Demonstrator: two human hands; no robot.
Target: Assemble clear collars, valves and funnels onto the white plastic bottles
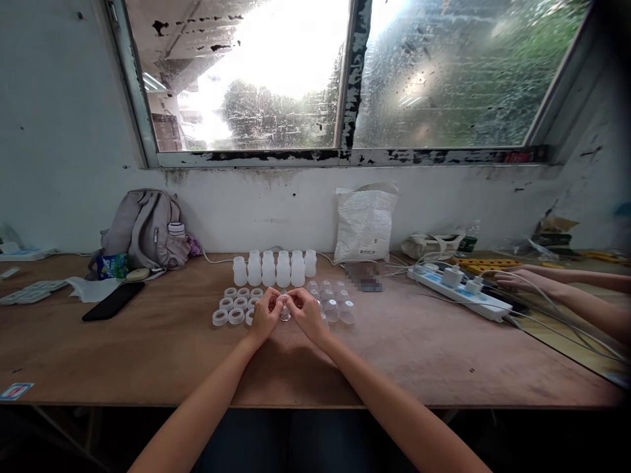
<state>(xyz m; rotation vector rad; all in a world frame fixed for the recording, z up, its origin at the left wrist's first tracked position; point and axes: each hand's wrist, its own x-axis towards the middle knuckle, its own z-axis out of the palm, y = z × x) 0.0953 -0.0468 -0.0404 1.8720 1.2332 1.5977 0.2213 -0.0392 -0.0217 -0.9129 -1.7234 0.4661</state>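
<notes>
A: In what state are the hands seen?
B: Both are nearly closed. By the bent fingers of the left hand [267, 312] and of the right hand [306, 310], a small clear plastic piece [284, 315] is gripped from its two sides. Its exact shape cannot be told, because it is partly covered by the fingers.

A: Where is this piece held?
B: It is held in front of the body, over the brown wooden worktop [419, 358], between two groups of parts. Whether the worktop is touched by it cannot be told.

A: Which parts are placed around?
B: On the left, translucent white plastic rings [236, 316] are laid in rows. On the right, clear plastic caps [347, 313] are grouped, and some are partly hidden by the right hand. Behind the hands, frosted white plastic bottles [268, 269] are stood upright.

A: Is anything else seen at the right side?
B: A long white power strip [461, 293] with plugs is seen there, and near it a hand of another person [525, 280] is seen.
</notes>
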